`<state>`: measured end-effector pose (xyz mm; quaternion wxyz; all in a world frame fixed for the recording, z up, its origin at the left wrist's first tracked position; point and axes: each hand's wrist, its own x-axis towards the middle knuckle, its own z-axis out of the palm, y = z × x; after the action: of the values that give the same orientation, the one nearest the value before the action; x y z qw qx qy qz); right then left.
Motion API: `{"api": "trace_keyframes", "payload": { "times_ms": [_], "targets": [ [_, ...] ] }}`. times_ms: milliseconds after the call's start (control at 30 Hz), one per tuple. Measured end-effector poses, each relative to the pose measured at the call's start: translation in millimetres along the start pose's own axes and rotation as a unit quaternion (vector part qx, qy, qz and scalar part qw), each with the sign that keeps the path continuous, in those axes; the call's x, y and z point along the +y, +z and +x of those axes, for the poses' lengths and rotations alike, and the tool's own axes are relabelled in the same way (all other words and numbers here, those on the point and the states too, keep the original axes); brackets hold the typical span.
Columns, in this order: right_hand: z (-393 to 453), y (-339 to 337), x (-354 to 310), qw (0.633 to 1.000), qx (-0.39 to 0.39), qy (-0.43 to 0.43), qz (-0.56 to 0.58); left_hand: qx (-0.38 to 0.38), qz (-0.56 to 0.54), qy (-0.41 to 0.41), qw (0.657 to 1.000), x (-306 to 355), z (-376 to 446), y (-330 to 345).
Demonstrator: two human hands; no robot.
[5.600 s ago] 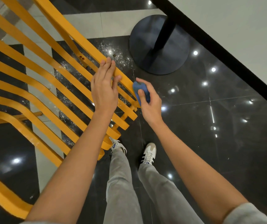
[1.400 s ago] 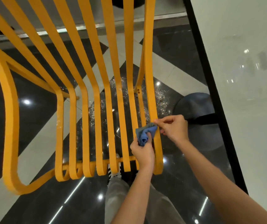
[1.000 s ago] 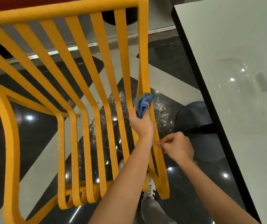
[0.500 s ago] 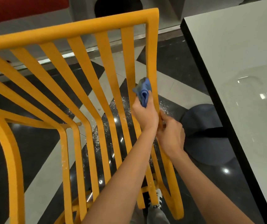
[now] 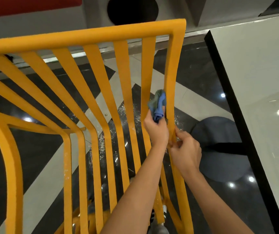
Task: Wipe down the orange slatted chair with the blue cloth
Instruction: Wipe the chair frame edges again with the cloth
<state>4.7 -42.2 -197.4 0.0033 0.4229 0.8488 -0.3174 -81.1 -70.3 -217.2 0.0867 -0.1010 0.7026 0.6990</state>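
Observation:
The orange slatted chair (image 5: 91, 92) fills the left and middle of the view, its top rail at the far side. My left hand (image 5: 154, 130) grips the bunched blue cloth (image 5: 158, 105) and holds it against the inner side of the chair's rightmost slat, in the gap beside it. Just below and to the right, my right hand (image 5: 185, 152) grips that same outer slat with curled fingers.
A white table (image 5: 260, 92) with a black edge runs along the right, its dark round base (image 5: 219, 149) on the glossy black and white floor. Pale specks lie on the floor under the slats. My shoes show at the bottom.
The cloth passed from my right hand to my left, which slid it up the rightmost slat. My right hand moved in and took hold of that slat. The view tilted up to the chair's top rail.

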Motion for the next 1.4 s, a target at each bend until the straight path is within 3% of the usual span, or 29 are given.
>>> {"api": "trace_keyframes", "payload": {
  "times_ms": [200,367,567,767,933,1067,1267,1400],
  "targets": [
    [-1.0,6.4,1.8,1.0,0.009,-0.001,-0.012,-0.009,-0.021,0.036,0.999,17.9,31.8,17.8],
    [-3.0,4.6,3.6,1.0,-0.006,0.005,-0.008,-0.013,0.065,-0.064,0.996,-14.6,25.8,2.6],
    [-1.2,11.0,6.9,1.0,0.015,-0.004,0.0,-0.032,0.001,0.036,0.999,9.2,38.9,18.3],
    [-1.5,8.3,8.0,1.0,0.006,-0.01,-0.001,-0.051,0.036,-0.096,0.993,-35.2,22.3,-0.9],
    [0.5,12.9,11.4,1.0,0.017,-0.012,-0.013,-0.02,-0.013,-0.054,0.998,5.5,25.6,17.9],
    [0.3,14.5,12.4,1.0,0.017,-0.016,-0.015,-0.055,-0.018,-0.015,0.998,2.7,1.9,1.7],
    [0.9,6.9,8.5,1.0,-0.004,0.001,-0.005,-0.069,-0.006,-0.121,0.99,-20.5,-39.4,-26.9],
    [0.3,8.9,7.2,1.0,0.005,-0.003,-0.009,-0.037,0.023,-0.055,0.998,18.4,-3.4,0.2]
  ]
}}
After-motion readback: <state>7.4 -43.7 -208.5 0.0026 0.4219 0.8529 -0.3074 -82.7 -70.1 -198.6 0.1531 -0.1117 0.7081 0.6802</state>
